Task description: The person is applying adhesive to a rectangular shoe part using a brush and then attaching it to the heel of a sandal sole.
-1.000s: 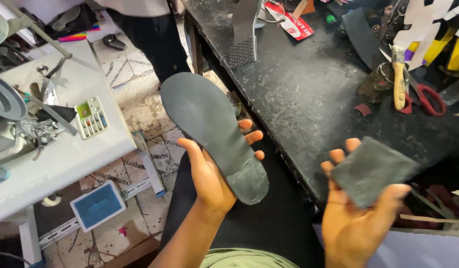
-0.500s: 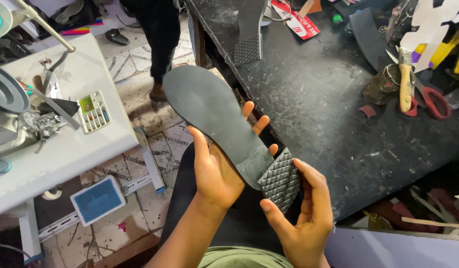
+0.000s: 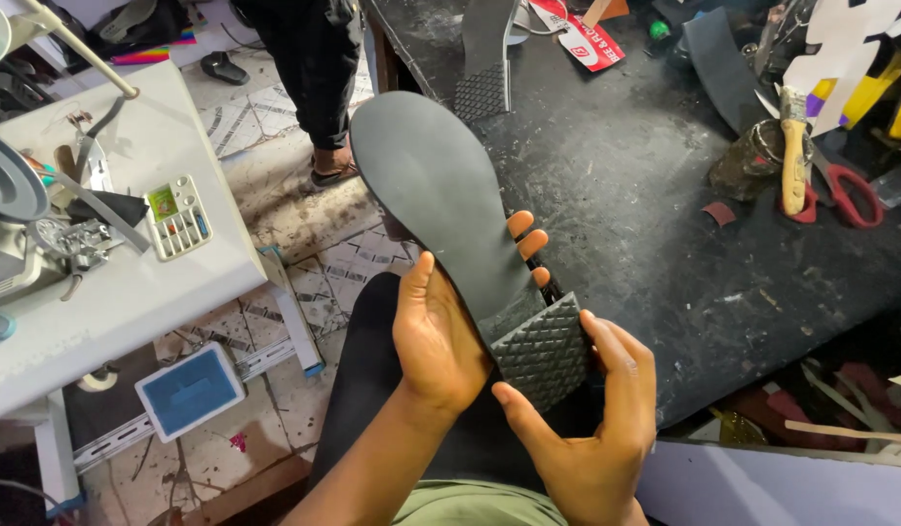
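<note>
My left hand (image 3: 440, 336) grasps a long dark shoe sole (image 3: 436, 195) from beneath, thumb on its near edge and fingertips showing past the far edge. My right hand (image 3: 592, 429) presses a small black heel piece (image 3: 543, 351) with a diamond-grid tread against the sole's heel end, thumb below it and fingers along its right side. Both are held up in front of me, over the near edge of the workbench (image 3: 645, 224).

A flat red-and-white printed package (image 3: 587, 41) lies near the far edge of the bench, partly cut off by the top of the frame. On the white table (image 3: 138, 292) to my left sits a small white tray with compartments and a green label (image 3: 177, 214). A blue rectangular pedal (image 3: 189, 390) lies on the floor below it.

The machine (image 3: 21, 224) at the left is cut off by the frame, so only part of it shows. A person's dark trouser legs (image 3: 309, 68) stand at the top, the body out of view. The clutter at the bench's right end is hard to sort out; I can pick out red-handled scissors (image 3: 845, 195) and a wooden-handled tool (image 3: 791, 161).

The bench top is black and smeared with dust. The floor (image 3: 275, 205) is patterned tile, worn and dirty.
</note>
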